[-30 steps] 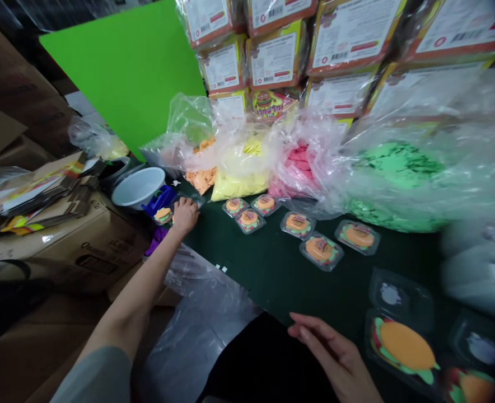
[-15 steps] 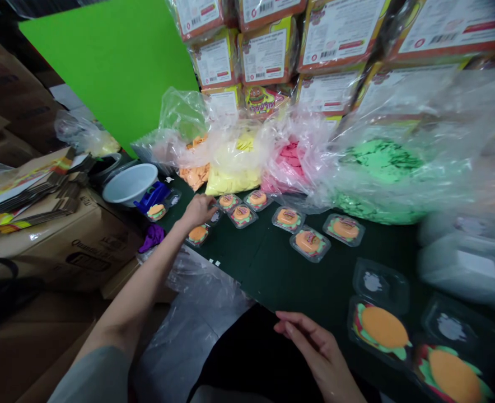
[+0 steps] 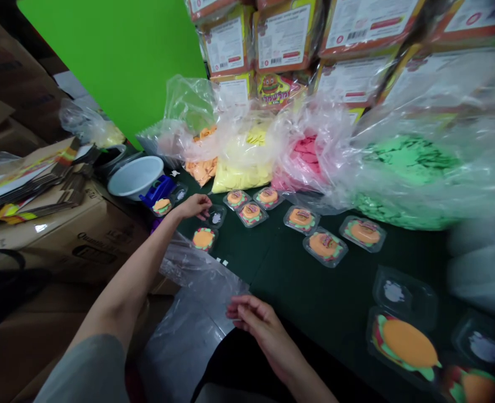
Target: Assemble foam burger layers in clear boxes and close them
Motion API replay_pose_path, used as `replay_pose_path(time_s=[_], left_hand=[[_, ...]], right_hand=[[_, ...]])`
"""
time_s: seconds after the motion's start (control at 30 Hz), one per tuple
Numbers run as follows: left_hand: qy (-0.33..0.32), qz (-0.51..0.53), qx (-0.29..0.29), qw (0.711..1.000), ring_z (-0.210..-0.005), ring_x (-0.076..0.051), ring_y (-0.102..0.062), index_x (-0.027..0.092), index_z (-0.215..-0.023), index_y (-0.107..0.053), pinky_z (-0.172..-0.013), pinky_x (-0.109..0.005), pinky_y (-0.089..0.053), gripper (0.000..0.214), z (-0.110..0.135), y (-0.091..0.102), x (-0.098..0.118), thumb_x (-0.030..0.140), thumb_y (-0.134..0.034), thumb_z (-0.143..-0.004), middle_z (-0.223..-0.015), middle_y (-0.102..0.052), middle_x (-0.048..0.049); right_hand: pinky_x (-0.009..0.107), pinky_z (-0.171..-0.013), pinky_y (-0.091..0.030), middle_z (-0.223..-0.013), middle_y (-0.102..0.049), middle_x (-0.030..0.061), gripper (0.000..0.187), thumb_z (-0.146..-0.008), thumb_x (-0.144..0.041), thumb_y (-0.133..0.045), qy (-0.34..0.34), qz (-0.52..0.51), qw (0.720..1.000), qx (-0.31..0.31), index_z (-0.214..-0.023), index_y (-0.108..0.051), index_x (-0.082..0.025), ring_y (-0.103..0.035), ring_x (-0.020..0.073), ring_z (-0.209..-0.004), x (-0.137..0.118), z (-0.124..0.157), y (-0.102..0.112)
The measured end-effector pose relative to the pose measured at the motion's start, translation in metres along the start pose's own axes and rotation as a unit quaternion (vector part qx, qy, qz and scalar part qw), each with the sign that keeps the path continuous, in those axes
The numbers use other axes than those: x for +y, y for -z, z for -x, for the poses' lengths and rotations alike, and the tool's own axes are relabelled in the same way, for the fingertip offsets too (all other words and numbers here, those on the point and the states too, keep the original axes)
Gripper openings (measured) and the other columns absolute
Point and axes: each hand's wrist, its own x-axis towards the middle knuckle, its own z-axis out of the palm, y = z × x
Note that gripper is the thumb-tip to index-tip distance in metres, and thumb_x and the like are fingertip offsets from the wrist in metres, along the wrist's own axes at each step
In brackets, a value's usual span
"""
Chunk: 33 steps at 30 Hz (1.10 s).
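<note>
Head view. The left hand (image 3: 195, 206) reaches far out over the dark green table (image 3: 335, 296); its fingers (image 3: 205, 202) are loosely curled around the edge of an open clear clamshell (image 3: 209, 228), with thumb and forefinger at the raised lid just beyond the fingertips. How firm the grip is I cannot tell. The tray half, holding an orange-and-green foam burger, lies just on the near side of those fingers. The right hand (image 3: 258, 324) hovers at the table's near edge, fingers (image 3: 241, 309) bent and pinched on the corner of a loose plastic sheet (image 3: 197, 274).

Judging by the layout, the work is well under way: six shut packs (image 3: 300, 219) lie in a loose row to the right of the left fingertips, each with a burger inside. One more filled pack (image 3: 162, 206) sits to the left of those fingers beside a blue tool (image 3: 158, 191) and a white bowl (image 3: 136, 177). To the right of the right hand, three clamshells (image 3: 402, 330) lie open, apparently not yet closed.

Beyond the left fingers stand four bags of foam pieces (image 3: 306, 159): orange, yellow, pink and green. Behind them stand stacked printed boxes (image 3: 281, 42), too cropped to count.
</note>
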Motion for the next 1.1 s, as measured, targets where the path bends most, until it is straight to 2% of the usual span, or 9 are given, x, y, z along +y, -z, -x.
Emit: replay_pose_path(time_s=[0.1,0.2,0.33,0.47,0.63,0.77,0.93,1.03,1.1], left_hand=[[0.021,0.058,0.02,0.998,-0.065,-0.016,-0.07,0.014,-0.089,-0.053,-0.057,-0.027,-0.06,0.025,0.018,-0.017,-0.009,0.031,-0.072,-0.087,-0.066,-0.06,0.0009],[0.032,0.103,0.026,0.994,-0.061,-0.016,-0.07,0.014,-0.088,-0.053,-0.053,-0.027,-0.06,0.027,0.037,-0.047,-0.014,0.031,-0.073,-0.087,-0.063,-0.06,0.0012],[0.025,0.148,0.022,0.988,-0.06,-0.015,-0.07,0.014,-0.089,-0.054,-0.052,-0.026,-0.061,0.027,0.061,-0.086,-0.01,0.032,-0.073,-0.088,-0.065,-0.06,0.0015],[0.0,0.173,0.013,0.985,-0.057,-0.012,-0.066,0.014,-0.088,-0.055,-0.051,-0.025,-0.061,0.029,0.082,-0.107,0.005,0.037,-0.073,-0.087,-0.066,-0.058,0.0028],[-0.064,0.176,-0.02,0.982,-0.058,-0.012,-0.064,0.014,-0.091,-0.057,-0.05,-0.027,-0.061,0.034,0.104,-0.128,0.037,0.045,-0.072,-0.086,-0.068,-0.057,0.0022],[-0.128,0.156,-0.018,0.979,-0.07,-0.015,-0.066,0.016,-0.095,-0.058,-0.057,-0.027,-0.063,0.03,0.116,-0.16,0.064,0.044,-0.065,-0.092,-0.076,-0.061,-0.0007],[-0.226,0.169,0.004,0.959,-0.099,-0.02,-0.069,0.018,-0.103,-0.062,-0.074,-0.029,-0.063,0.02,0.136,-0.2,0.093,0.037,-0.057,-0.098,-0.111,-0.069,-0.0081],[-0.299,0.131,-0.003,0.945,-0.111,-0.021,-0.068,0.019,-0.108,-0.062,-0.091,-0.034,-0.06,0.013,0.155,-0.213,0.101,0.025,-0.054,-0.101,-0.126,-0.069,-0.0106],[-0.352,0.084,-0.013,0.932,-0.122,-0.022,-0.064,0.02,-0.116,-0.06,-0.102,-0.038,-0.054,0.017,0.167,-0.218,0.101,0.017,-0.054,-0.1,-0.134,-0.065,-0.0118]], right_hand=[[0.045,-0.106,-0.046,-0.129,-0.07,0.0108,0.053,-0.076,-0.057,-0.082,-0.006,-0.084,0.996,0.022,-0.116,-0.072,-0.025,-0.065,0.0296,-0.121,0.003,-0.012,-0.002],[0.046,-0.11,-0.042,-0.14,-0.063,0.0125,0.065,-0.067,-0.058,-0.089,-0.023,-0.175,0.983,0.043,-0.119,-0.071,-0.024,-0.06,0.032,-0.129,0.006,-0.023,-0.001],[0.046,-0.112,-0.042,-0.139,-0.064,0.012,0.06,-0.066,-0.059,-0.088,-0.05,-0.264,0.962,0.041,-0.111,-0.073,-0.022,-0.057,0.0325,-0.133,0.008,-0.027,0.001],[0.044,-0.113,-0.043,-0.13,-0.07,0.0103,0.057,-0.07,-0.059,-0.086,-0.042,-0.316,0.947,0.049,-0.111,-0.073,-0.022,-0.058,0.0299,-0.131,0.006,-0.018,0.002],[0.045,-0.109,-0.046,-0.133,-0.069,0.0117,0.052,-0.088,-0.059,-0.069,-0.002,-0.356,0.934,0.037,-0.121,-0.068,-0.019,-0.063,0.0283,-0.125,-0.009,0.006,0.01],[0.05,-0.1,-0.051,-0.121,-0.075,0.0127,0.051,-0.093,-0.061,-0.06,0.009,-0.364,0.931,0.033,-0.122,-0.067,-0.019,-0.071,0.03,-0.11,-0.025,0.028,0.028],[0.052,-0.095,-0.053,-0.11,-0.078,0.0099,0.046,-0.095,-0.058,-0.059,0.05,-0.366,0.926,0.078,-0.121,-0.067,-0.021,-0.073,0.0296,-0.101,-0.034,0.054,0.048],[0.051,-0.095,-0.053,-0.109,-0.078,0.0108,0.045,-0.1,-0.057,-0.05,0.074,-0.392,0.91,0.117,-0.117,-0.069,-0.019,-0.073,0.0276,-0.099,-0.034,0.06,0.056],[0.049,-0.095,-0.054,-0.109,-0.078,0.011,0.048,-0.102,-0.056,-0.043,0.086,-0.416,0.895,0.135,-0.114,-0.069,-0.018,-0.073,0.0259,-0.099,-0.033,0.06,0.062]])
